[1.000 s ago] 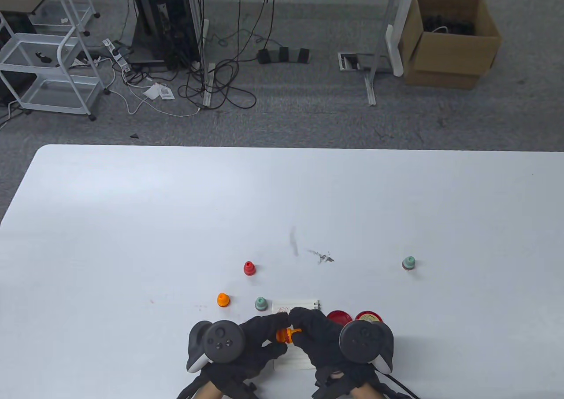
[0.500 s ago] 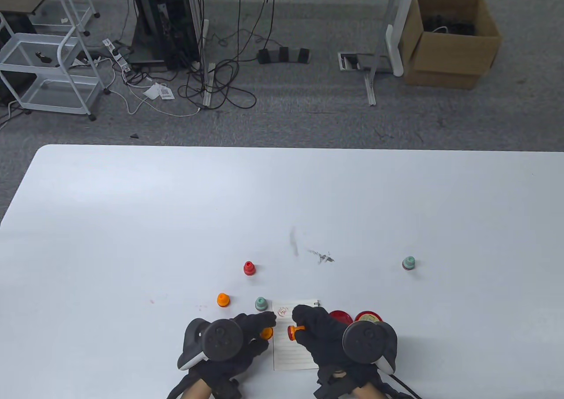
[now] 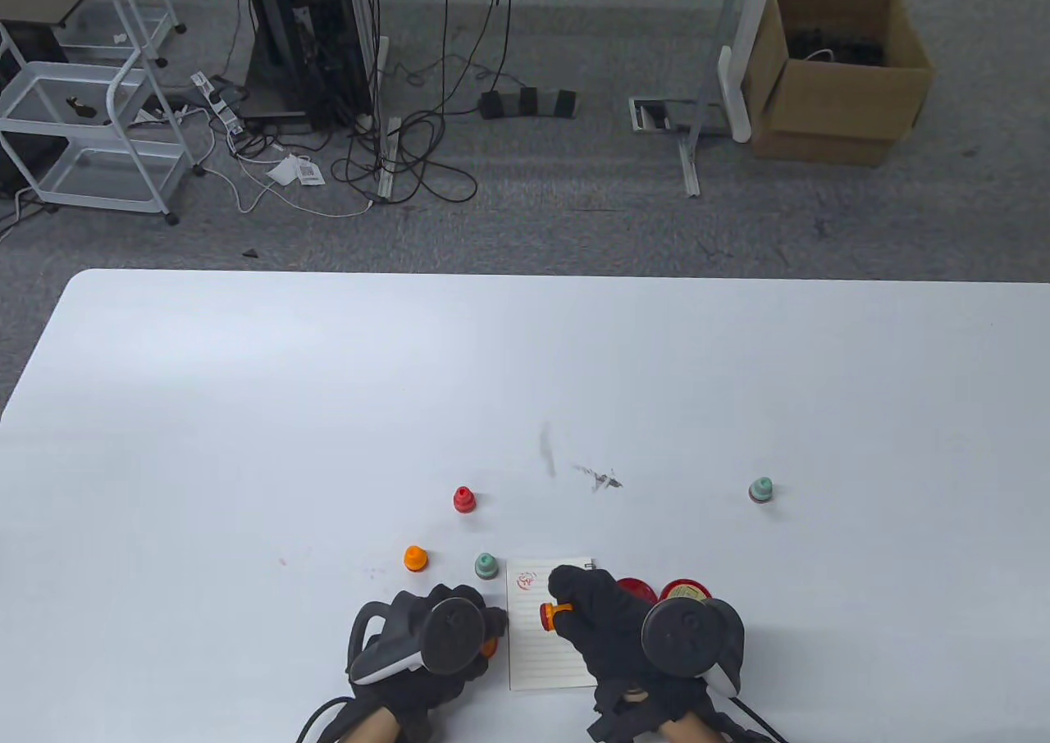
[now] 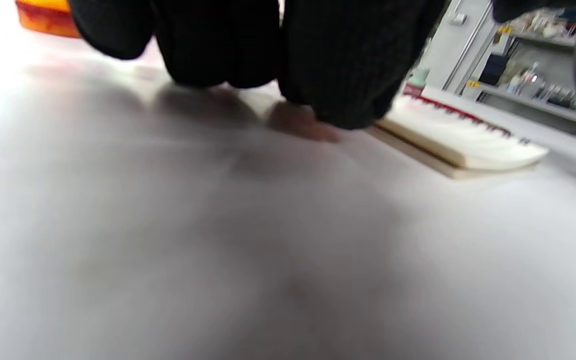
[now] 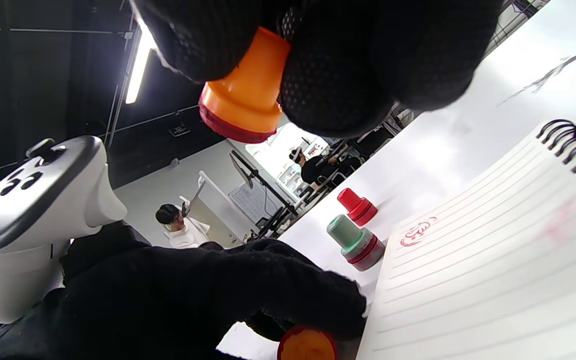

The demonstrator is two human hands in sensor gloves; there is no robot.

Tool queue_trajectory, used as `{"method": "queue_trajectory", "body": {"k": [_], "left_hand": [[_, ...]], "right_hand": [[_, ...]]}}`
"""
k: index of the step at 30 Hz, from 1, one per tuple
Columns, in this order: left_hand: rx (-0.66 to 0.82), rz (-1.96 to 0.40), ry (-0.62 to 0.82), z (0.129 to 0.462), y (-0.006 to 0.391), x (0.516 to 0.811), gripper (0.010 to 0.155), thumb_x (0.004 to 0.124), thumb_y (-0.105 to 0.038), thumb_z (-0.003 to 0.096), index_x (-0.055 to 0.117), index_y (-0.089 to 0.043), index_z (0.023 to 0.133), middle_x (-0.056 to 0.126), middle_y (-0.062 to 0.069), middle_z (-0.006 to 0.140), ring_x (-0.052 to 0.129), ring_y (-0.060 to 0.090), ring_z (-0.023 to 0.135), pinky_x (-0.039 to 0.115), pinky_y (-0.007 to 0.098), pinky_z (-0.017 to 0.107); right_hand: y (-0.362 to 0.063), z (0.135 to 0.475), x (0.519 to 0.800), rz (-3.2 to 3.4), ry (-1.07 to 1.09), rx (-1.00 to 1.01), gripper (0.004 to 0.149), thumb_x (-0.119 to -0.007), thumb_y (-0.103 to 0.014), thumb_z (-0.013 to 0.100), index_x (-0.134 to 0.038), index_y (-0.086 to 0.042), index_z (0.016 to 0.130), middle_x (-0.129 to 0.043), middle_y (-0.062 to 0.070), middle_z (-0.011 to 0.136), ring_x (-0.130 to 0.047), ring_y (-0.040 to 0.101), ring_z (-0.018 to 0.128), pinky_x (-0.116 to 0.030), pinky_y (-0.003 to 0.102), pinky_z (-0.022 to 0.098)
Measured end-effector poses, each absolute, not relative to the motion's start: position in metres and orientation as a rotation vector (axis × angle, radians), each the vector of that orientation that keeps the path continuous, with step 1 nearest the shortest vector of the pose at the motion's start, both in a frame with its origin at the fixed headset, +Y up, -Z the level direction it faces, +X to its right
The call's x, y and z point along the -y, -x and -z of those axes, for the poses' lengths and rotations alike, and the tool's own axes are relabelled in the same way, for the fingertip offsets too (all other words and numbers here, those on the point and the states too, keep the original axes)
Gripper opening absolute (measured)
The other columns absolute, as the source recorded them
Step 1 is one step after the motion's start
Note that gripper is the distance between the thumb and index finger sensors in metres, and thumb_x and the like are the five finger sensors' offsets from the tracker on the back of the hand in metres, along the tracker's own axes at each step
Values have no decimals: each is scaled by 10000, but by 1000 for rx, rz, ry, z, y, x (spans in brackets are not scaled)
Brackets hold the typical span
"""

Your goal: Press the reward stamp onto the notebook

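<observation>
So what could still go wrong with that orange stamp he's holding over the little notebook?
The right hand holds the orange stamp tilted, so it might print unevenly. A red mark is already near the notebook's top; a new print could overlap it. The left hand sits beside the page, not on it, so the notebook might slide.

The notebook (image 3: 548, 636) is flanked closely: left hand (image 3: 443, 636) at its left edge, right hand (image 3: 611, 624) over its right side w/ the orange stamp (image 3: 554, 614) held above the page. The far-left corner is hemmed by a green stamp (image 3: 486, 564); orange (image 3: 416, 558) and red (image 3: 463, 499) stamps stand nearby. Open table (image 3: 246, 415) is left beyond. Contact under the left fingers is blurred, possibly the cap (image 3: 490, 647).
</observation>
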State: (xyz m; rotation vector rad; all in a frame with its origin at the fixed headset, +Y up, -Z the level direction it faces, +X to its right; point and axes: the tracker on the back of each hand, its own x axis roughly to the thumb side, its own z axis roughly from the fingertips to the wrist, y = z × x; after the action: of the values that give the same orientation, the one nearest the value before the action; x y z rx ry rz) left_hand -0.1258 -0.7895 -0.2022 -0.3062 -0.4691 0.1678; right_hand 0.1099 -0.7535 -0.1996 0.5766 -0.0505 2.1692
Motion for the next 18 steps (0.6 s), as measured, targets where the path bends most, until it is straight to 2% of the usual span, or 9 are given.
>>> {"method": "queue_trajectory", "body": {"k": [6,18], "left_hand": [[465,-120,315,201,124,792,624,908,-391,427,748,-320,1027,667,54,1072,713,319,948,638,557,765],[476,-114,322,200,123,789,651,893,-405,432,717,-295,1049,647,62,1084,696,331,958,622,563,773]], "right_hand": [[-110,200,753,-2171,-577,50,550,-790,-287,425,-674,-93,926,-814,155,824,-960,299,510,-827,413,422],[-113,201,751,-2178,-576,72,530,-787,-289,429,-699,-106,918,-810,153,830,-957,300,515,-824,415,426]]}}
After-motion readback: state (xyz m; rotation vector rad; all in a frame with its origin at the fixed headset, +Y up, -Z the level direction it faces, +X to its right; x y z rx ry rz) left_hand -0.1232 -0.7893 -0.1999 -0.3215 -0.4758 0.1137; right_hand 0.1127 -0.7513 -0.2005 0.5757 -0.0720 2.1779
